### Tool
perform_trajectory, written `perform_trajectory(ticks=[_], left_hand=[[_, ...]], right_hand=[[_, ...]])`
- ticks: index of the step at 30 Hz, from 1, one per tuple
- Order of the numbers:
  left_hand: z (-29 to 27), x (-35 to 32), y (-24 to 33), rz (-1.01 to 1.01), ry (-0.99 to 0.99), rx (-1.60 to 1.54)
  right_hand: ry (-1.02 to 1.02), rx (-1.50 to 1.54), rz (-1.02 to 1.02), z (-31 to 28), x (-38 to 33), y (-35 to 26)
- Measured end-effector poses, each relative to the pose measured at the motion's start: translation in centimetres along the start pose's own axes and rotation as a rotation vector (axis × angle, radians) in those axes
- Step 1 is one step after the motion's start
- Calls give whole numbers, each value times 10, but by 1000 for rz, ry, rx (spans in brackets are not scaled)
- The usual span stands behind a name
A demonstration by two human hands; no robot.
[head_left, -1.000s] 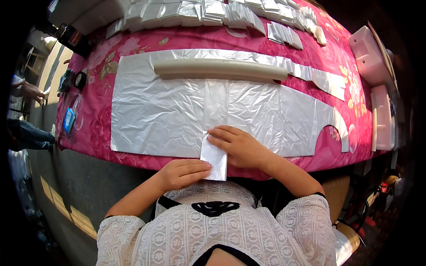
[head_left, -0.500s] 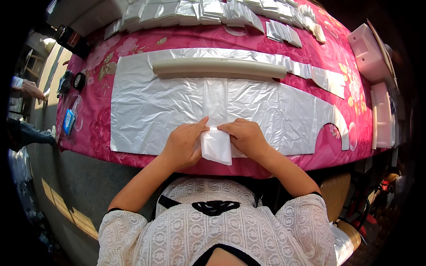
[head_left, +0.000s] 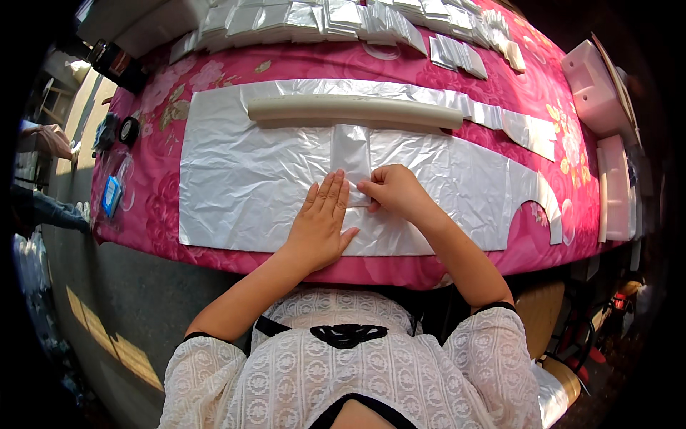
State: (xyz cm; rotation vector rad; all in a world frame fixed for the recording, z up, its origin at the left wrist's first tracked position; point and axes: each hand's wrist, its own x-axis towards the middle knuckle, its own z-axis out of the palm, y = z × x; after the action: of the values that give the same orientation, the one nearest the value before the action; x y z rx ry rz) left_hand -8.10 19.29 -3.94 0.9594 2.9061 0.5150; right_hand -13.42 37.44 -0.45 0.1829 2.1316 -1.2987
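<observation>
My left hand lies flat and open, fingers together, pressing the big silvery plastic sheet on the pink flowered tablecloth. Just beside it, my right hand curls, fingertips pinching the lower edge of a small folded plastic bag. The bag stretches away from both hands toward the long cream tube. Beyond, rows of folded bags line the far edge.

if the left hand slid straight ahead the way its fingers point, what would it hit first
The left hand lies flat on the silvery plastic sheet, fingers pointing away from the person. Straight ahead it would probably meet the long cream-coloured bar lying across the sheet, brushing the folded plastic strip just to its right.
</observation>
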Motion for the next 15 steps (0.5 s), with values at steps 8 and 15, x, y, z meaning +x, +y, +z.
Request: perform_trajectory(ticks=[8,15], left_hand=[[-10,12,-4,39,160,-9],[-14,28,-13,118,209,93]], right_hand=[[388,-822,-1011,8,4,36],[255,-721,-1013,-12,16,28]])
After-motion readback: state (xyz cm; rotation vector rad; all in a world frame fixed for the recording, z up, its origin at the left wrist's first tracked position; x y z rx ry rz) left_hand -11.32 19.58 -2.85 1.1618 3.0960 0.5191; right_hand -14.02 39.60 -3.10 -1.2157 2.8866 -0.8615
